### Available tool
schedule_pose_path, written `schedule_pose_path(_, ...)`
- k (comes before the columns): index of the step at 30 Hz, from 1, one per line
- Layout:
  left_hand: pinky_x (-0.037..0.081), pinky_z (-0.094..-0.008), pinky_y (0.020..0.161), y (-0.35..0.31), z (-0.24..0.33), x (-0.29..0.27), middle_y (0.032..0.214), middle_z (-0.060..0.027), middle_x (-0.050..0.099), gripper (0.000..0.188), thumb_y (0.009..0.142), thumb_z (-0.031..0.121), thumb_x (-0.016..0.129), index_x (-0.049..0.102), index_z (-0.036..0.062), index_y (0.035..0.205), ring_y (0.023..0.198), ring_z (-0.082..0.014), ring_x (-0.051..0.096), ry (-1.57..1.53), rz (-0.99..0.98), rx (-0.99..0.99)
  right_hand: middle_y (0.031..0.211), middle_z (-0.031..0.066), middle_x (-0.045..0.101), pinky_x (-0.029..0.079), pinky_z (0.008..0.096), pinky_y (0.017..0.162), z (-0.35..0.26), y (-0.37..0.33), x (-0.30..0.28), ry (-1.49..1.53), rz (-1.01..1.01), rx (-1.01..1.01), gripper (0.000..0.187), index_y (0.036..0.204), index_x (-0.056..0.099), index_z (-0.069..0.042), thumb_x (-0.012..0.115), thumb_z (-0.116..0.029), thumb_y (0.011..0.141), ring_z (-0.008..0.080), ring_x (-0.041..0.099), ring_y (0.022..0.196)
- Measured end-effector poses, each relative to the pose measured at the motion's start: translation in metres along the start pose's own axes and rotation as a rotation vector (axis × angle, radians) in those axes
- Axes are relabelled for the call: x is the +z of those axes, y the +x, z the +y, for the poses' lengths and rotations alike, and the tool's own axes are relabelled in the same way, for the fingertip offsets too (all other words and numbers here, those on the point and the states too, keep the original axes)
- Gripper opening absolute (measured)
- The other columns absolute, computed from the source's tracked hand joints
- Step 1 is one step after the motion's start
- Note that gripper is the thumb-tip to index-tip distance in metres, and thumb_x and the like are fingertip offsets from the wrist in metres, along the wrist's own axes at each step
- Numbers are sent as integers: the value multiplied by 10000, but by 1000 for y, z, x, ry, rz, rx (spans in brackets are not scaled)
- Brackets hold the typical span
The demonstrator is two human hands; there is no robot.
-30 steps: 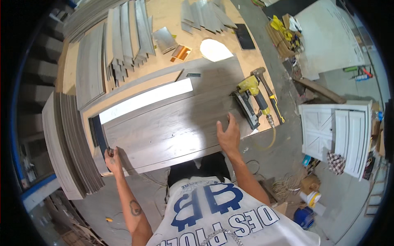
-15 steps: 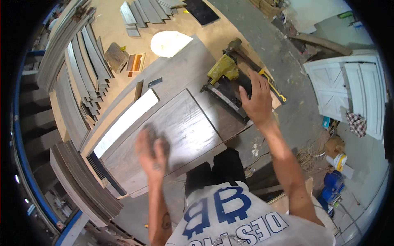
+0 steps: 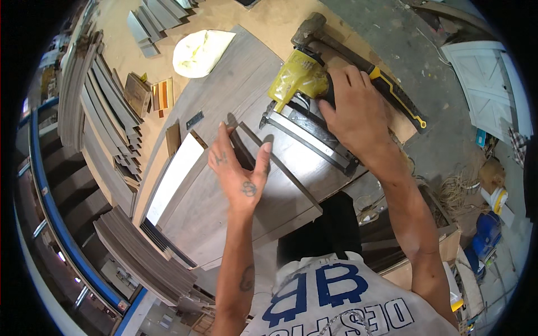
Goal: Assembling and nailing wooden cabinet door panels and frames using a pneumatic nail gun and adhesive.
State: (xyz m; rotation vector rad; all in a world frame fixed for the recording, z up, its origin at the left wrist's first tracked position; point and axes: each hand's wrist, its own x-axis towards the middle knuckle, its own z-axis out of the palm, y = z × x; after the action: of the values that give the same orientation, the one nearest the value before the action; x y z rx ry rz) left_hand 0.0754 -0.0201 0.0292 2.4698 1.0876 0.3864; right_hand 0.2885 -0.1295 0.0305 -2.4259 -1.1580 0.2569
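My left hand (image 3: 238, 173) hovers over or rests lightly on a grey wood-grain panel (image 3: 269, 207), near its far edge. Its fingers and thumb are spread, with nothing between them. My right hand (image 3: 361, 117) lies over the black handle of a yellow-green nail gun (image 3: 297, 81), fingers curled around it. The nail gun lies on its side, its long magazine angled toward me. Just beyond it sits a hammer (image 3: 311, 31) with a yellow and black grip. A curved grey strip (image 3: 179, 173) with a bright face stands along the panel's left side.
Stacks of curved grey strips (image 3: 92, 134) line the bench's left side. A pale crumpled bag (image 3: 202, 53) and a small wooden block (image 3: 137, 95) lie farther back. White panelled doors (image 3: 487, 84) and coiled cord (image 3: 459, 190) are on the floor side at right.
My right hand has closed on the nail gun's handle. My left hand has moved right and away from me, toward the panel's far edge. The whole view has shifted.
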Motion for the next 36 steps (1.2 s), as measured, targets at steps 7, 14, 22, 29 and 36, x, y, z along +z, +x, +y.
schedule_pose_path(7, 251, -550, 1101, 6, 14, 15, 1229, -184, 545, 873, 794, 193, 700, 287, -92, 1508, 1150, -361, 458, 158, 5, -48, 1123, 169, 594, 487, 458, 961, 3, -5, 10, 37, 104, -22, 426, 1174, 595, -19, 754, -184, 815, 360, 572, 1118)
schedule_pose_path(14, 274, -535, 1106, 13, 17, 21, 1261, -253, 504, 810, 824, 110, 642, 267, -120, 1505, 1151, -408, 446, 30, 14, -92, 1127, 215, 613, 493, 470, 959, 4, 12, -3, 72, -90, 66, 409, 1128, 600, 6, 741, -179, 791, 400, 593, 1108)
schedule_pose_path(22, 261, -593, 1148, -86, 7, -33, 1498, -308, 353, 721, 891, 182, 711, 377, -44, 1488, 1372, -476, 379, -76, -2, -21, 1132, 305, 658, 496, 452, 933, -17, 3, -58, 322, -299, 25, 624, 1309, 494, 30, 719, -168, 762, 477, 626, 1057)
schedule_pose_path(29, 243, -628, 1150, -182, 9, -74, 1500, -232, 421, 730, 859, 206, 777, 431, -10, 1465, 1395, -409, 407, -40, -145, -36, 753, 249, 655, 515, 478, 642, -50, -62, -98, 412, -280, 117, 261, 900, 663, 31, 710, -220, 844, 458, 646, 737)
schedule_pose_path(36, 254, -569, 1164, -82, -23, -41, 1426, -219, 497, 574, 906, 200, 701, 503, -24, 1396, 1332, -385, 458, -58, 211, -90, 752, 269, 659, 520, 451, 619, -67, -95, -80, 122, -359, 182, 248, 901, 692, 42, 759, -186, 832, 463, 650, 790)
